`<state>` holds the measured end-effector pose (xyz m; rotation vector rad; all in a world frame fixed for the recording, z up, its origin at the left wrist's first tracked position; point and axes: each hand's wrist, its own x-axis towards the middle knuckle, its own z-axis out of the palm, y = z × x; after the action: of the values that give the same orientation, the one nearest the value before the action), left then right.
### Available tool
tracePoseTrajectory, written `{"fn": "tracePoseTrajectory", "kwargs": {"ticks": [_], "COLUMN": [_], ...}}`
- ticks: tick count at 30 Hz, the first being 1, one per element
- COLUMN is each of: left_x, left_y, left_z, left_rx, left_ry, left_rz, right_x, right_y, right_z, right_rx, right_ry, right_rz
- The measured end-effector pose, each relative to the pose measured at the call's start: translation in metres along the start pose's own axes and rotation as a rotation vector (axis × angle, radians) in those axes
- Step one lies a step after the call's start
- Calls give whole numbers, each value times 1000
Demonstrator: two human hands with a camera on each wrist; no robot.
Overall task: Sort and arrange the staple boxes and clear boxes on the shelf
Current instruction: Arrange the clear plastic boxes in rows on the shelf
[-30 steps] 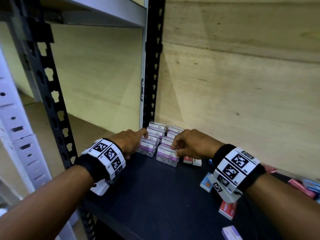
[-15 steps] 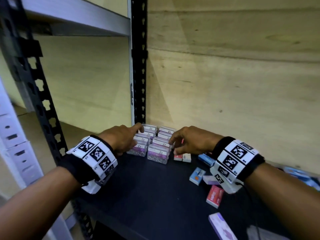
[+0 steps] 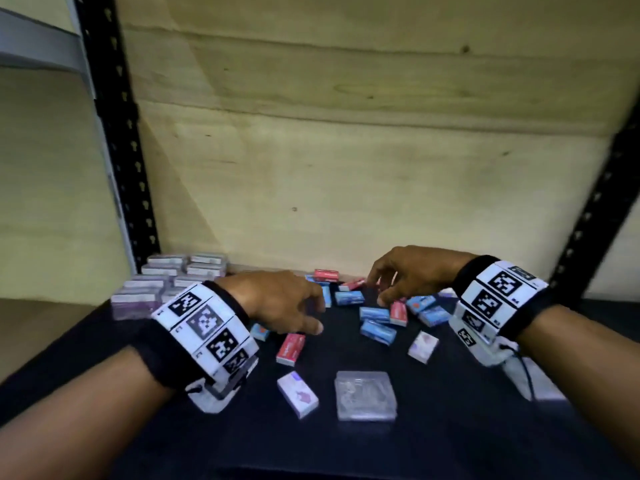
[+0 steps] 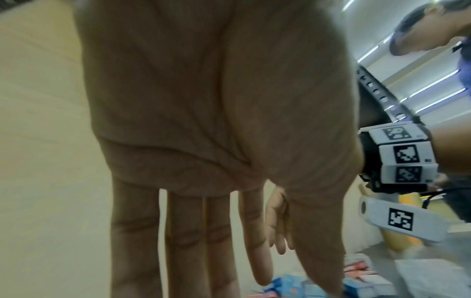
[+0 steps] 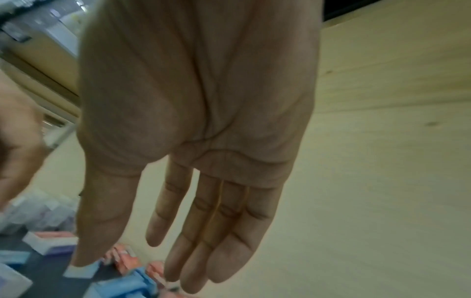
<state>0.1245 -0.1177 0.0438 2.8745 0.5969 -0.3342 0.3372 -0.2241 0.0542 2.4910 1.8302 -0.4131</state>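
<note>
Before you: dark matte shelf board (image 3: 450, 445). At its back left corner, rows of clear plastic boxes with purple-and-white labels (image 3: 166, 282). Mid-shelf, scattered small blue cardboard staple boxes (image 3: 377, 332) and red ones (image 3: 291, 348). Nearer you, one flat clear plastic box (image 3: 365, 394).

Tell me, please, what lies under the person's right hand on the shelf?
Under the right hand lie scattered blue staple boxes and red staple boxes, untouched. Anything directly beneath the palm is hidden.
</note>
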Motion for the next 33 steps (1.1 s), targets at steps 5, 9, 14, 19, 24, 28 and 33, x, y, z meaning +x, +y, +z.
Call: {"fn": "tracePoseTrajectory", "kwargs": {"ticks": [5,9,14,19,24,28,33], "left_x": [15,24,27,31,30,31,35], "left_y": [55,72,82,83,79,72,63], "left_z": [13,24,33,37,38,36,36], "left_rx": [-14,13,47,17,-105,-200,-379], "left_ry": [-138,-240,-292,-263,-246,-264,-296], "left_rz": [117,107,96,92,134,181,174], "right_x": [-57,-95,-124,-136,-139,-136,-127], "right_y": [60,100,124,130,134,128,102], "right_z": [7,16,33,51,64,67,62], "right_rx": [26,71,94,101,50,74,292], "right_ry": [14,22,-105,-145,-103,-68,-117], "right_rz": [176,302,447,435,405,314,199]}}
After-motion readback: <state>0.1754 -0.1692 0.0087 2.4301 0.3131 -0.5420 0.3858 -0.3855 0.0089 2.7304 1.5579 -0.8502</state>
